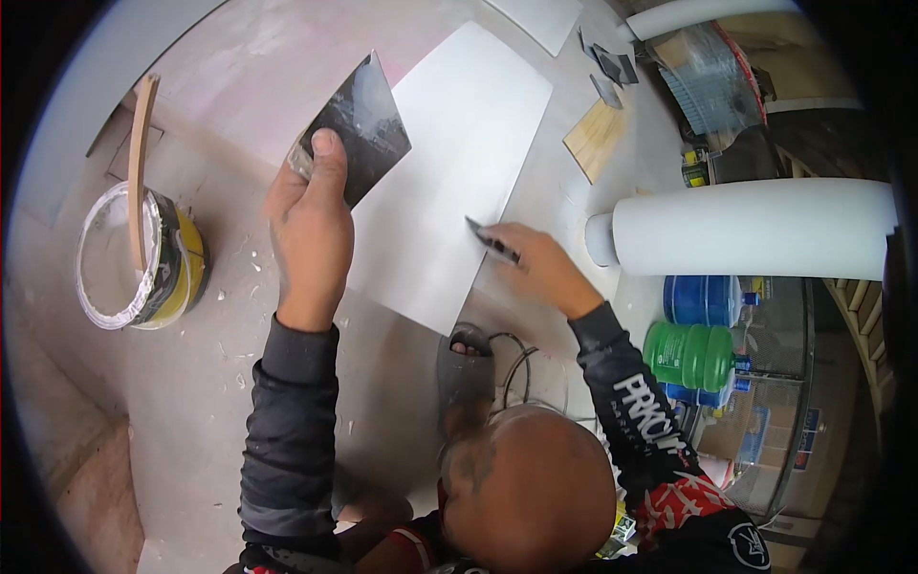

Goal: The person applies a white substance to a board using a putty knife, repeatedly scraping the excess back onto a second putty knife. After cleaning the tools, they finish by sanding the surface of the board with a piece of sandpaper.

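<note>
Left hand (308, 225) grasps a wide scraper (359, 124); right hand (540, 268) grasps a small scraper (492, 241) at the white panel (459, 134) edge.

txt seen: white letters "PRKOV", approx, cut off at fold | on: right sleeve (643, 413), black, forearm | other: white emblem lower on same sleeve, we can't read it | bucket (143, 258) label + blue signs far right: too small/blurred for us
</note>
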The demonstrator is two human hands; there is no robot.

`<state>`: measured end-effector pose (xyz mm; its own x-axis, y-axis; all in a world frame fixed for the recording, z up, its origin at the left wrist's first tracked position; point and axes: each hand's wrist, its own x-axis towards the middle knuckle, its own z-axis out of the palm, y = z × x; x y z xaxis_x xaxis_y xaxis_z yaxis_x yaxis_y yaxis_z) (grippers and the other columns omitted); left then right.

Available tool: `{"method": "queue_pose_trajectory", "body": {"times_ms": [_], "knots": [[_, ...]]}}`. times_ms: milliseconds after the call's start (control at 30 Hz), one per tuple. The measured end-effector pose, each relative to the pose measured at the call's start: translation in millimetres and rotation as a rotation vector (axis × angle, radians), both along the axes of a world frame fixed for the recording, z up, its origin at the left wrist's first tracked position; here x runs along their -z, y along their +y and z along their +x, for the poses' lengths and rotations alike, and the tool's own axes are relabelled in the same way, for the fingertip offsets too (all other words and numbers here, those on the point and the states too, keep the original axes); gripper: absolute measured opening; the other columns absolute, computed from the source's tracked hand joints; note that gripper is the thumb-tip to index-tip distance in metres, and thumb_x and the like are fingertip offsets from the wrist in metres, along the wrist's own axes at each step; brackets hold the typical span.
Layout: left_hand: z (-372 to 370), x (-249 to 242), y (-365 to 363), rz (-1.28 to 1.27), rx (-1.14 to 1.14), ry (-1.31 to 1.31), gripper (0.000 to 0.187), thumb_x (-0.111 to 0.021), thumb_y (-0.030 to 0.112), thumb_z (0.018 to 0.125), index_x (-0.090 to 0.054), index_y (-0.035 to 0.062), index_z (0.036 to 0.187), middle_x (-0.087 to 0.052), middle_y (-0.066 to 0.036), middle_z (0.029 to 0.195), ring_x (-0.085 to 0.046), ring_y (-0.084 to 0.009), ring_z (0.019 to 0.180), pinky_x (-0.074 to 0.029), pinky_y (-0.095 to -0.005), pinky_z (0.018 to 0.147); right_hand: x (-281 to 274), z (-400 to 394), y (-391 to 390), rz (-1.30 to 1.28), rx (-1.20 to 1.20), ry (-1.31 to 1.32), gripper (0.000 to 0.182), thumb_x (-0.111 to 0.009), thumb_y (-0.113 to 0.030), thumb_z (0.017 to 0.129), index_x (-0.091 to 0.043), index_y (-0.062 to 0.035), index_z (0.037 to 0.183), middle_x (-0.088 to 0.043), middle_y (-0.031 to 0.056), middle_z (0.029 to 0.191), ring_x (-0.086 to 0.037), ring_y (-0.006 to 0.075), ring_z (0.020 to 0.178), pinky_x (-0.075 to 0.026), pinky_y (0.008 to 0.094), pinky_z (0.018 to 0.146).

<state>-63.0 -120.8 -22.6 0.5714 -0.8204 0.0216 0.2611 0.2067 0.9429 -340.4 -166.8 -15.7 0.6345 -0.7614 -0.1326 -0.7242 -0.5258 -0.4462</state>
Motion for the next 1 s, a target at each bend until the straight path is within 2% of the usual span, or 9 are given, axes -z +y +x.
{"method": "queue_pose_trajectory", "body": {"times_ms": [100,333,433,533,600,667,800,933,1000], "knots": [[5.8,-4.3,-0.3,0.015,-0.048,0.056,0.039,-0.052,0.041,0.097,-0.058,0.0047,0.084,-0.045,0.007,0.072,-0.036,-0.0056,0.068,-0.031,-0.0230,0.062,-8.7,21.4,52.0,-0.001,-0.022,0.002,0.043,-0.062,-0.012,0.077,-0.058,-0.0016,0.119,-0.060,0.0188,0.116,-0.058,0.0374,0.105,-0.047,0.0405,0.092],[16.6,-13.9,4.9,0.117,-0.031,0.186,0.036,-0.054,0.039,0.097,-0.055,0.0088,0.076,-0.043,0.006,0.068,-0.032,-0.0053,0.061,-0.028,-0.0230,0.055,-26.1,36.8,126.3,0.166,-0.064,0.047,0.045,-0.060,-0.010,0.077,-0.057,-0.0025,0.121,-0.060,0.0176,0.117,-0.058,0.0372,0.103,-0.047,0.0429,0.090],[18.3,2.4,-0.6,0.036,0.046,0.284,0.030,-0.054,0.035,0.097,-0.059,0.0072,0.087,-0.050,0.005,0.073,-0.041,-0.0063,0.063,-0.035,-0.0227,0.059,-46.3,32.5,128.5,0.340,-0.175,0.138,0.045,-0.057,-0.007,0.077,-0.057,-0.0020,0.122,-0.061,0.0174,0.116,-0.060,0.0360,0.097,-0.049,0.0407,0.087],[13.9,3.8,-4.3,-0.127,0.100,0.495,0.026,-0.051,0.029,0.098,-0.059,0.0049,0.106,-0.059,0.000,0.086,-0.059,-0.0128,0.076,-0.049,-0.0276,0.069,-81.4,33.3,119.3,0.316,0.081,-0.119,0.047,-0.052,0.002,0.076,-0.057,-0.0008,0.123,-0.062,0.0193,0.118,-0.063,0.0342,0.098,-0.050,0.0386,0.088],[10.1,-1.8,9.9,0.102,0.520,0.766,0.030,-0.049,0.022,0.098,-0.053,0.0041,0.121,-0.061,-0.007,0.105,-0.064,-0.0241,0.099,-0.057,-0.0416,0.081,-99.4,35.4,116.0,0.067,0.286,-0.380,0.051,-0.047,0.008,0.075,-0.057,0.0001,0.124,-0.061,0.0219,0.119,-0.062,0.0355,0.107,-0.048,0.0385,0.094],[-0.3,-10.3,16.4,0.257,0.608,0.919,0.029,-0.048,0.019,0.097,-0.052,0.0046,0.122,-0.058,-0.009,0.112,-0.063,-0.0296,0.103,-0.059,-0.0513,0.076,-112.1,48.2,106.6,-0.142,0.177,-0.452,0.051,-0.047,0.011,0.074,-0.057,0.0002,0.123,-0.060,0.0225,0.121,-0.059,0.0376,0.111,-0.046,0.0399,0.098],[-25.0,-9.9,20.0,0.218,0.759,0.997,0.032,-0.055,0.021,0.093,-0.052,0.0067,0.122,-0.059,-0.008,0.111,-0.066,-0.0281,0.096,-0.060,-0.0501,0.071,-100.9,58.4,77.4,-0.408,-0.196,-0.647,0.055,-0.050,0.017,0.071,-0.058,-0.0016,0.122,-0.057,0.0224,0.124,-0.055,0.0415,0.117,-0.043,0.0411,0.102],[-16.2,-22.8,12.9,0.200,0.792,0.990,0.033,-0.055,0.021,0.093,-0.051,0.0063,0.122,-0.061,-0.009,0.107,-0.067,-0.0267,0.091,-0.060,-0.0495,0.069,-78.5,36.1,42.7,-0.279,-0.208,-0.316,0.058,-0.058,0.017,0.069,-0.058,-0.0057,0.123,-0.054,0.0168,0.127,-0.047,0.0364,0.127,-0.039,0.0416,0.106],[0.2,-11.7,9.5,0.086,0.684,1.047,0.036,-0.054,0.023,0.093,-0.050,0.0032,0.123,-0.064,-0.011,0.103,-0.069,-0.0260,0.086,-0.061,-0.0452,0.063,-71.1,9.1,0.3,-0.209,-0.272,-0.042,0.059,-0.052,0.016,0.071,-0.057,-0.0067,0.125,-0.053,0.0146,0.130,-0.044,0.0339,0.129,-0.035,0.0412,0.109]]}}
